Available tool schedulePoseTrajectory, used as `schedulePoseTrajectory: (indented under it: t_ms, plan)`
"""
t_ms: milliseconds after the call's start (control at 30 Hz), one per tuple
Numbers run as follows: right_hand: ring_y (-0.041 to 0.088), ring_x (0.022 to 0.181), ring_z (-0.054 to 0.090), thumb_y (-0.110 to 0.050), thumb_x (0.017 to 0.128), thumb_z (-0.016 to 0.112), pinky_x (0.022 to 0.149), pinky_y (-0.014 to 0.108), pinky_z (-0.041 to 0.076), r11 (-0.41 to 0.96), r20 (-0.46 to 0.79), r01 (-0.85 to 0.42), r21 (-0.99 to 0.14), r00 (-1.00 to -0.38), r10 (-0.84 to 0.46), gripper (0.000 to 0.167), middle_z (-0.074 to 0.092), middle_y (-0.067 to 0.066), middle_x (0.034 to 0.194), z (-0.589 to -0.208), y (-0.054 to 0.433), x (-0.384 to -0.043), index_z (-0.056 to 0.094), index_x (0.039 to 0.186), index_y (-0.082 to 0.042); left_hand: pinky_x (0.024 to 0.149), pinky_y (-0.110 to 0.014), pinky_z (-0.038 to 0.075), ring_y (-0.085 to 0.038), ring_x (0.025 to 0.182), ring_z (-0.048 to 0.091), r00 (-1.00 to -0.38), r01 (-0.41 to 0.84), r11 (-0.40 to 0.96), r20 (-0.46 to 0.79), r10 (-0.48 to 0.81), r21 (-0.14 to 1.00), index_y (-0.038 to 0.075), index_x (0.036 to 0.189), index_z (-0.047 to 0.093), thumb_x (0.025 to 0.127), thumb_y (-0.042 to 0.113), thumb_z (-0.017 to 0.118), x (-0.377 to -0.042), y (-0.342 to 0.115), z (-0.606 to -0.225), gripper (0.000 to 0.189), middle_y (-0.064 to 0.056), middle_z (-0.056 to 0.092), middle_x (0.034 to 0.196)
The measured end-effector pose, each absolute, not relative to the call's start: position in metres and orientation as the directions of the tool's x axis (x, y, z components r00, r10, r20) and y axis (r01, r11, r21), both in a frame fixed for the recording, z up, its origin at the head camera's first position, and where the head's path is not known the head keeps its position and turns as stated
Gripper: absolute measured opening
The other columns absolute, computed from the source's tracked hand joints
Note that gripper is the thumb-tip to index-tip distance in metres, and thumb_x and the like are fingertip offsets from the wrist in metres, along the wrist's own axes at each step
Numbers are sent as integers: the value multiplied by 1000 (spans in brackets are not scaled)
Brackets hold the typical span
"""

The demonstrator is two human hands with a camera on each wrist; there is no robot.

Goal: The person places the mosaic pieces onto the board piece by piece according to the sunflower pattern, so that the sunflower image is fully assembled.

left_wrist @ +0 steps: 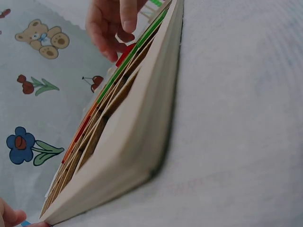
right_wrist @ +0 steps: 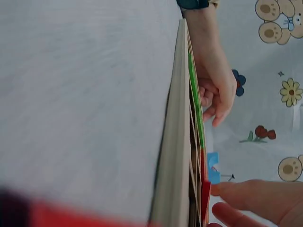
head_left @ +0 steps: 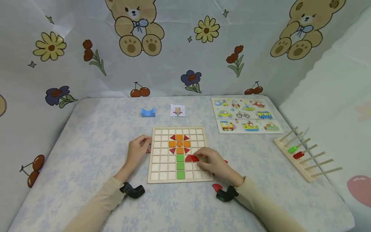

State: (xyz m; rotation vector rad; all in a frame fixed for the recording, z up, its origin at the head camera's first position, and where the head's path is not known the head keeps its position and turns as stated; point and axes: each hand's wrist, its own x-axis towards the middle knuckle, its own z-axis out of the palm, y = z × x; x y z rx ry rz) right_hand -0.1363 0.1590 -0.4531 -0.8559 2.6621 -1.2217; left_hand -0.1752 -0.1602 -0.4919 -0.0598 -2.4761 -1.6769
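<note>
A square wooden grid board (head_left: 163, 176) lies in front of me, with orange squares (head_left: 179, 137), red triangles (head_left: 173, 137) and a column of green squares (head_left: 180, 166) in its cells. My right hand (head_left: 213, 162) is over its right half, pinching a red quarter-circle piece (head_left: 195, 158) between thumb and forefinger. In the right wrist view that piece (right_wrist: 205, 201) stands tilted at the board's surface. Beside it lies another red quarter-circle (head_left: 188, 158). My left hand (head_left: 137, 151) rests at the board's left edge, fingers loosely bent and holding nothing.
Loose red pieces (head_left: 216, 187) lie near my right wrist, partly hidden. Behind the board are a pattern card (head_left: 177, 110) and a blue holder (head_left: 148, 112). A vehicle puzzle board (head_left: 246, 116) is at the back right, and a pegged wooden rack (head_left: 295, 161) stands at the right edge.
</note>
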Motion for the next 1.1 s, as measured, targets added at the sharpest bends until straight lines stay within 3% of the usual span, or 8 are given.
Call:
schedulePoseTrajectory:
  t_ms: [233,600,767,900,1000,1100]
  plan:
    - [18,76,50,1,81,71,64,20,43,527,173,-483,-700,-829,-531,26,67,8,99,-458,145,-142,68,106,-5,50,-25,50,-11,53,59,-988,118,375,146,-47,920,6,103,70,97,17,54,-175,-160,-491,20,-16,73,91]
    - [12,76,54,-2,84,68,66,23,49,524,94,-376,-764,-869,-486,22,65,7,90,-446,162,-129,68,106,-4,50,-24,50,-10,53,60,-987,123,383,154,-51,915,6,103,70,97,17,54,-176,-161,-492,20,-15,73,89]
    - [8,72,55,-1,80,72,65,22,50,509,28,-391,-767,-813,-582,24,66,1,83,-442,193,-101,69,103,-6,50,-24,50,-10,53,60,-987,127,391,156,-43,912,5,103,69,97,17,54,-176,-160,-491,21,-16,73,89]
    - [6,81,58,-3,79,74,74,21,51,509,-33,-410,-757,-753,-657,30,69,-3,94,-447,210,-78,69,107,-11,50,-24,50,-9,53,59,-985,139,399,169,-40,906,4,104,69,97,17,54,-176,-161,-491,21,-16,72,89]
    - [5,85,57,0,79,72,76,20,52,503,-25,-429,-750,-742,-670,33,68,-3,100,-452,217,-68,68,109,-12,51,-24,50,-9,53,59,-985,136,393,167,-45,910,4,104,69,97,16,54,-177,-161,-491,21,-16,72,89]
    - [8,81,55,5,77,70,70,20,51,488,40,-450,-748,-764,-644,35,67,-1,96,-455,221,-64,67,109,-10,51,-24,50,-9,53,59,-987,125,378,155,-49,917,4,104,69,97,16,54,-176,-161,-492,20,-16,72,90]
